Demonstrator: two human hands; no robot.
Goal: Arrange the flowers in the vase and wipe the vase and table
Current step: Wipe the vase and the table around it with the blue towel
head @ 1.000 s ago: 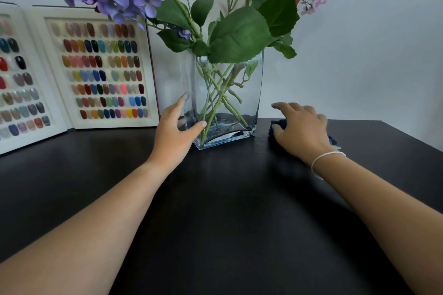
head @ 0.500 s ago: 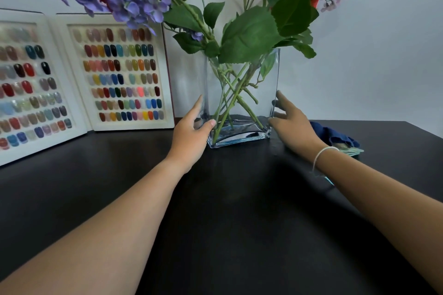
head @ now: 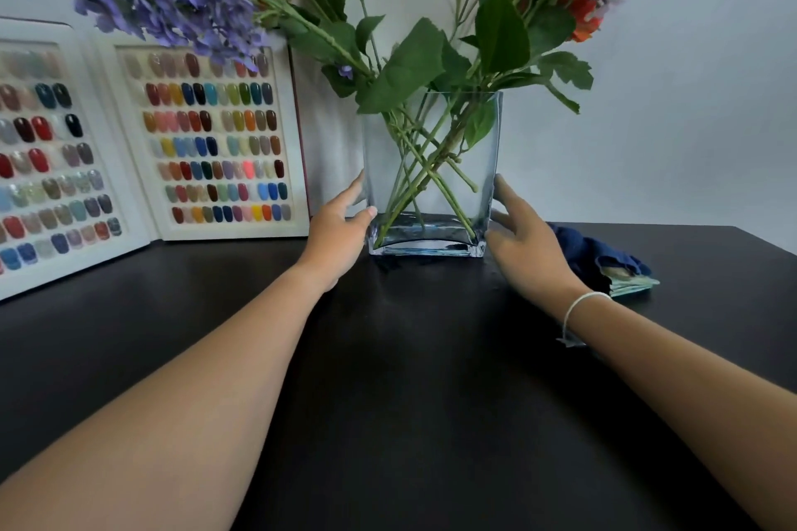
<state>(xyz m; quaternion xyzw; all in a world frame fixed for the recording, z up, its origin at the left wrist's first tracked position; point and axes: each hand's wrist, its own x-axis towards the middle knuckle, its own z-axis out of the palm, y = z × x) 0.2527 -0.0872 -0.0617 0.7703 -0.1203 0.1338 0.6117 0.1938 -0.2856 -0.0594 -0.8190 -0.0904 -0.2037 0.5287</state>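
A clear rectangular glass vase (head: 483,168) stands upright near the back of the black table (head: 409,379). Purple, pink and red flowers (head: 181,4) with green leaves and crossed stems fill it. My left hand (head: 338,228) presses on the vase's lower left side, thumb at the front corner. On the lower right side rests my right hand (head: 524,246), fingers spread against the glass. Together the two hands clasp the vase. A dark blue cloth (head: 591,252) lies crumpled on the table behind my right wrist, out of either hand.
Two white display boards of coloured nail samples (head: 215,142) lean against the wall at the back left, close to the vase. A pale wall runs behind the table. A thin green-edged item (head: 634,285) pokes out under the cloth.
My right hand has left the blue cloth and gone to the vase's right side. The vase now faces me squarely and the view has shifted so that it sits more central.
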